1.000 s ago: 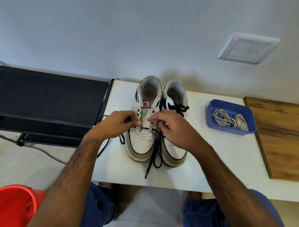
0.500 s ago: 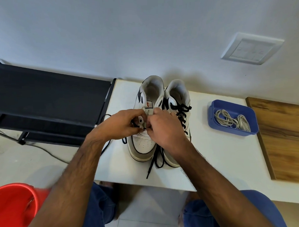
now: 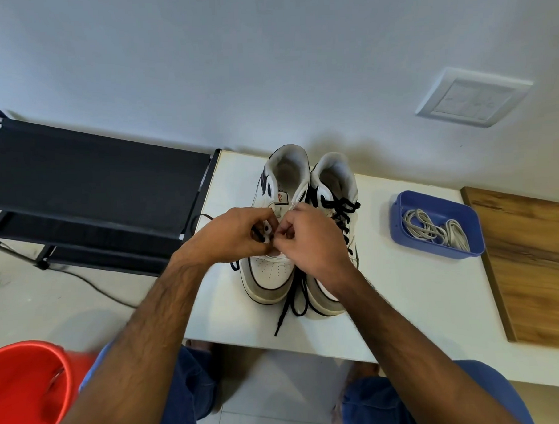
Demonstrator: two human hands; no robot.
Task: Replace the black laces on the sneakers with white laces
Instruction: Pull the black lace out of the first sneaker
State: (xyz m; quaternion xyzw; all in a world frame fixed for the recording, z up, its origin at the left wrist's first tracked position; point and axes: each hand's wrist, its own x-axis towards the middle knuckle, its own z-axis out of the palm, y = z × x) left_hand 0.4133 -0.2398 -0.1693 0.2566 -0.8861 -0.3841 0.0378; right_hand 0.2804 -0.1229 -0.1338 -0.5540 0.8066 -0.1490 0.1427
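Head camera looks down at two white sneakers that stand side by side on a white table [image 3: 404, 309], with their toes toward the person. Over the left sneaker [image 3: 268, 276] both hands meet, just above its tongue. Fingers of the left hand [image 3: 228, 236] are curled, and they pinch a bit of the black lace [image 3: 292, 304] near the eyelets. Fingers of the right hand [image 3: 311, 239] are curled too, with the thumb and a finger pressed together at the same spot, but I cannot tell just what they pinch. Loose black lace ends hang down between the two toes and reach the near edge of the table. More black lace peeks out on the left side of that shoe. On the right sneaker [image 3: 331, 184] the black lace is still crossed through the top eyelets. To the right of the shoes, a little apart, sits a blue tray [image 3: 397, 219] with the white laces [image 3: 432, 227] piled inside it. Past the tray lies a wooden board [image 3: 536, 264], right at the end of the table. A black rack [image 3: 94, 175] stands on the left, touching the table's side. Near the bottom left corner is a red bucket [image 3: 26, 392]. Blue trouser legs show under the table edge. On the wall up high is a white switch plate [image 3: 471, 97]
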